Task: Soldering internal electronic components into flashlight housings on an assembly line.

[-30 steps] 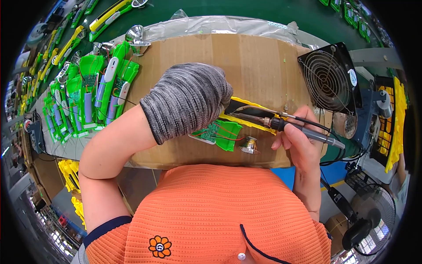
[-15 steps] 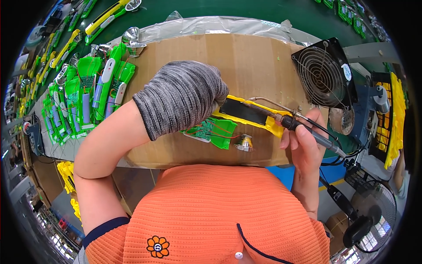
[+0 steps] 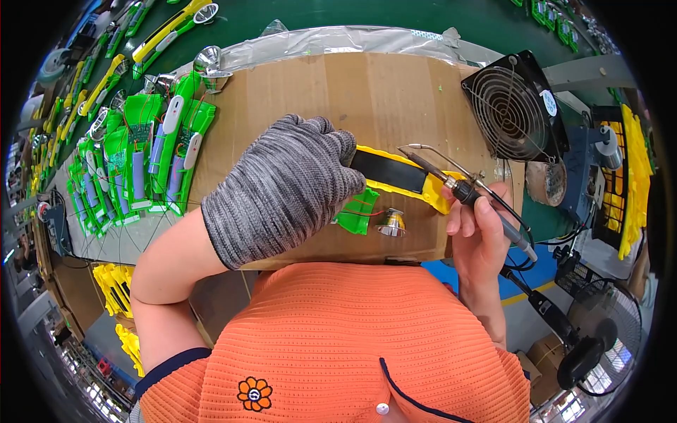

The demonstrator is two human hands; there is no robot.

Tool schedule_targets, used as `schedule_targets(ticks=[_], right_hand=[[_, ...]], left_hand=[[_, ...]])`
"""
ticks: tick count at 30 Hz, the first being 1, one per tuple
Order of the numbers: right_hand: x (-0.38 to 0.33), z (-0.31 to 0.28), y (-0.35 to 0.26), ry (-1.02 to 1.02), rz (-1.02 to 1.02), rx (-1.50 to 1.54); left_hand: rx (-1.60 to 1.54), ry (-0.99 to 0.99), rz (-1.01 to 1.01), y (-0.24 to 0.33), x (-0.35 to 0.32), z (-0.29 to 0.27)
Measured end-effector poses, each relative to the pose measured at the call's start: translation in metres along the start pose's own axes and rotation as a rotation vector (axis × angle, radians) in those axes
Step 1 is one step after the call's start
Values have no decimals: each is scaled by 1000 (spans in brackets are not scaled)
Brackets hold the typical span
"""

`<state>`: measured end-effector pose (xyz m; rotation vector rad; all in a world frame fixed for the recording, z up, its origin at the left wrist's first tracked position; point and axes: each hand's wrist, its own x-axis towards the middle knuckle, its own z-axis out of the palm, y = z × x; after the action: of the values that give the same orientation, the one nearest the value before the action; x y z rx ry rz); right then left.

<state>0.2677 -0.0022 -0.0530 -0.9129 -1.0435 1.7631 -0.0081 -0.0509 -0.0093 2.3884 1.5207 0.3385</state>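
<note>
Yellow housing (image 3: 402, 175) under gloved left hand (image 3: 285, 187), soldering iron (image 3: 465, 192) in right hand (image 3: 479, 236)

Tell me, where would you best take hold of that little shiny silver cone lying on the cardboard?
Probably by the wide rim of the silver cone, coming from above. It lies free on the cardboard between the gloved left hand and bare right hand.

We note a black square fan (image 3: 513, 106) up and to the right of the fingers, its grille facing us. Well left of the fingers, green open casings (image 3: 151, 151) lie in rows. A silver reflector cup (image 3: 209, 62) sits above them. Cardboard sheet (image 3: 367, 92) covers the worktop past the fingers. Yellow parts (image 3: 633, 176) stack at far right.
</note>
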Motion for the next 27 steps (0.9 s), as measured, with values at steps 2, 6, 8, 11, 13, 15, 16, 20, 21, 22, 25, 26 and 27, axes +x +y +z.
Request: schedule_targets(ticks=[2, 6, 8, 11, 13, 15, 16, 20, 21, 22, 25, 26, 27], right_hand=[[-2, 6, 5, 19, 31, 57], [-3, 16, 10, 15, 22, 118], [-1, 23, 10, 13, 57, 191], [0, 22, 17, -54, 86, 239], [-1, 29, 15, -14, 102, 242], [-2, 30, 14, -47, 106, 286], [-3, 28, 11, -35, 71, 284], [4, 3, -7, -88, -16, 167], [7, -5, -12, -105, -58, 82], [8, -11, -20, -122, -54, 5], [14, -17, -36, -145, -58, -60], [16, -19, -39, -166, -37, -97], [18, -20, -42, -186, -16, -135]], left_hand=[[-61, 26, -2, 2, -4, -4], [-69, 30, -25, 11, -11, -1], [-70, 5, -57, 11, -11, 2], [-96, 75, -14, 13, -9, 7], [-157, 153, -48, 16, -6, 12], [-153, 181, -95, 21, -6, 22], [-155, 210, -139, 23, -4, 25], [-132, 220, -187, 19, -3, 36], [-135, 218, -186, 19, 0, 35], [-116, 156, -202, 19, 4, 32], [-14, 67, -201, 19, 13, 24], [13, 35, -179, 17, 17, 25], [40, 3, -156, 16, 19, 26]])
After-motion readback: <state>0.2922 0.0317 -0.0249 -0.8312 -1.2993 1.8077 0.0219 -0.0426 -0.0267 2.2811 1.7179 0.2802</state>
